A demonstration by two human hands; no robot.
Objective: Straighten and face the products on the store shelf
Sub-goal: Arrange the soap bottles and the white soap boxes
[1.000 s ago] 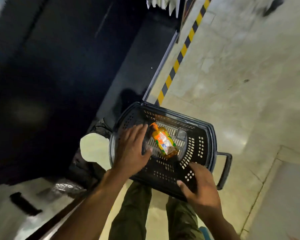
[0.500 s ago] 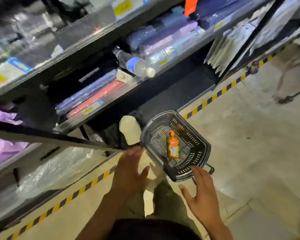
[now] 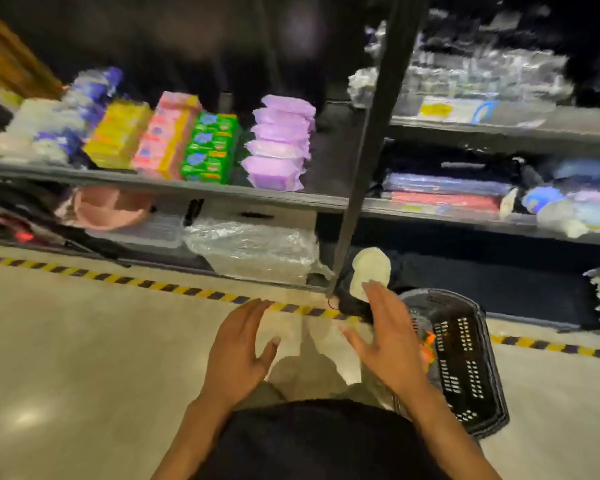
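The store shelf (image 3: 201,188) runs across the upper view. On it stand purple packs (image 3: 279,143), green boxes (image 3: 212,150), pink boxes (image 3: 165,136), yellow boxes (image 3: 118,136) and white-and-blue packs (image 3: 45,129). My left hand (image 3: 238,355) and my right hand (image 3: 388,344) hover over the floor below the shelf, fingers spread, holding nothing. A black basket (image 3: 465,362) lies on the floor at my right, partly behind my right hand, with an orange bottle (image 3: 427,348) just visible inside.
A dark shelf post (image 3: 371,147) stands between two bays. The right bay holds flat blue and red packs (image 3: 444,192). Below are a plastic-wrapped box (image 3: 257,251) and a pink bowl (image 3: 108,206). Yellow-black tape (image 3: 174,287) marks the floor edge. The frame is blurred.
The view has swung up and left from the basket to the shelf. Both hands have left the basket and now hover open over the floor; the basket sits at my right.
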